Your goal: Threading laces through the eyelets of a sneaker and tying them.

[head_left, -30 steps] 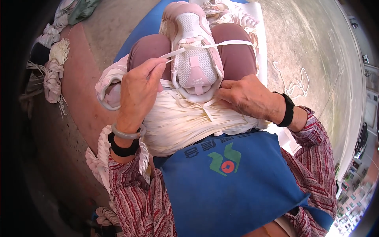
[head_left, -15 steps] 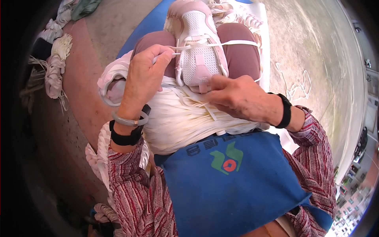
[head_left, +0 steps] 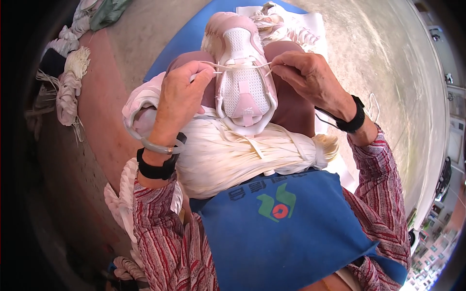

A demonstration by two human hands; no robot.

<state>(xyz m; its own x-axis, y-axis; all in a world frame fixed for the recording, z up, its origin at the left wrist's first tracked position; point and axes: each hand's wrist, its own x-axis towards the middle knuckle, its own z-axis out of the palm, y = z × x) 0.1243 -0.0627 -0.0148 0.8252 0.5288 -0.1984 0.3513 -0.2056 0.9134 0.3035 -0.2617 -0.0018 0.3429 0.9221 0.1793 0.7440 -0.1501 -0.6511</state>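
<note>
Looks like they're lacing: left hand (head_left: 187, 89) and right hand (head_left: 313, 75) are both pinching a flat cream shoelace (head_left: 235, 66), thumbs pressed to fingers, with the pink-and-white sneaker (head_left: 246, 80) sitting between those fingers. Next move's calling for even tension on both sides, I'm guessing.

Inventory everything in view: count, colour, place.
Shoes: 2, pink and white, centre and left
Held lace: 1, off-white, across centre shoe
Lace bundle: 1, cream, below centre shoe
Apron: 1, blue with print, lower centre
Folded bundles: several, white and pink, top centre
Sheet: 1, white, by folded bundles
Mat-like surface: 1, blue, top
Cord bundles: several, white and cream, left floor
Soft item: 1, green, upper left
Knees: 2, mauve trousers, flanking centre shoe
Wristbands: 2, black, each wrist
Bracelet: 1, grey, left wrist
Sleeves: 2, red-striped, lower sides
Left hand: 1, bare, pinching lace
Right hand: 1, bare, pinching lace
</note>
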